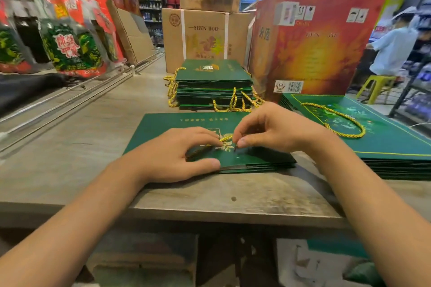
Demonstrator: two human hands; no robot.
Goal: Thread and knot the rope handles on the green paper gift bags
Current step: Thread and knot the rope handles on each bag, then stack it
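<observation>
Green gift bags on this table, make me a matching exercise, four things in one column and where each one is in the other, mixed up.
Things:
1. gold rope end
2. finished bag stack
3. red carton
4. left hand

Places:
A. standing right of the far stack
B. pinched between both hands
C. resting on the near bag
D. in front of the brown Shen Hou box

Pairs: 1-B, 2-D, 3-A, 4-C
</observation>
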